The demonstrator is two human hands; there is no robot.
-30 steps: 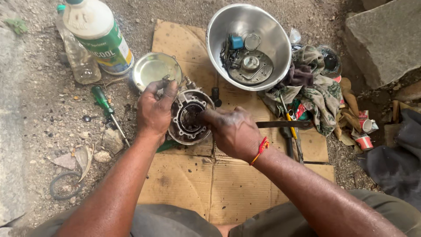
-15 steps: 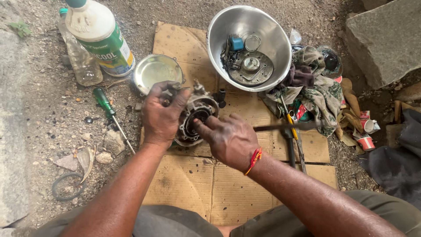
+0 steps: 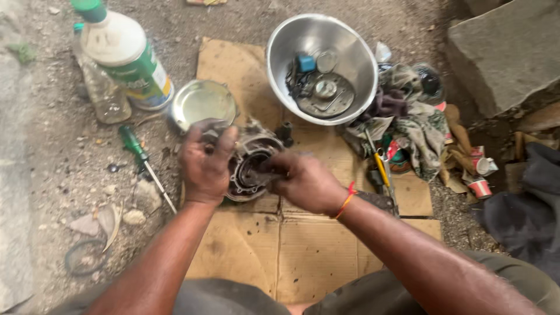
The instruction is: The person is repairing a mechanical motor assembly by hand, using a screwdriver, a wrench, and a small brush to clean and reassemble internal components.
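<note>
Since half a second ago, both hands have closed tighter on the round metal engine part (image 3: 252, 169), which lies on the cardboard (image 3: 303, 251) at 7 o'clock from the steel bowl (image 3: 280, 49). Left hand (image 3: 205, 160) grips its rim; right hand (image 3: 303, 182) pinches into its centre. Steadying the rim firmly while the fingers work squarely inside would likely serve best. A green screwdriver (image 3: 133, 146) lies at 9 o'clock.

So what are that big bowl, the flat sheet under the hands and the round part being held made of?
The big bowl looks like polished steel: bright, mirror-like wall. The flat sheet is brown cardboard, creased and stained. The round part, gripped by the left hand and touched by the right hand, seems cast metal, dull grey and greasy.
</note>
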